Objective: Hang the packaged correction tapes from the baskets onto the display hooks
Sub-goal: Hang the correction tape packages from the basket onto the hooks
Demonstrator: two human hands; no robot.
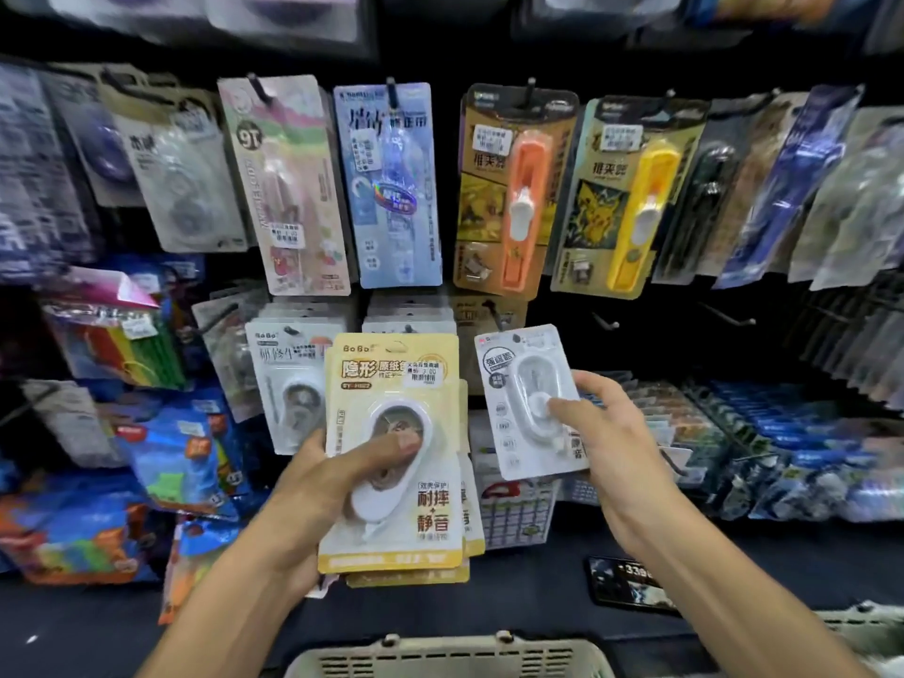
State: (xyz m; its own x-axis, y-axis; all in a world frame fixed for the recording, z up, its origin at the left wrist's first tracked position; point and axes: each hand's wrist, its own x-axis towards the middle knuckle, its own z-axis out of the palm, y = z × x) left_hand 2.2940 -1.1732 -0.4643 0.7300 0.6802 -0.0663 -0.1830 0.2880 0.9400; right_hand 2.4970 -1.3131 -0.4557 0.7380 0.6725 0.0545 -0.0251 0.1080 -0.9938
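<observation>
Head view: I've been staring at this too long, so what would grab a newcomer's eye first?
Front and centre, the left hand grips a stack of yellow packs with its thumb on the top blister. Beside it, the right hand holds a single white pack. Above them, an orange pack and a yellow cartoon pack hang brightly on the hooks.

Both bare forearms reach up and forward from the lower frame edge, converging toward centre. Left hand (318, 486) is raised mid-frame, thumb laid across the front of a yellow pack stack (391, 462), fingers curled behind it. Right hand (606, 433) is held slightly higher, thumb pressed on the front of a white pack (528, 403), fingers wrapped behind. Hands apart, not touching.
</observation>
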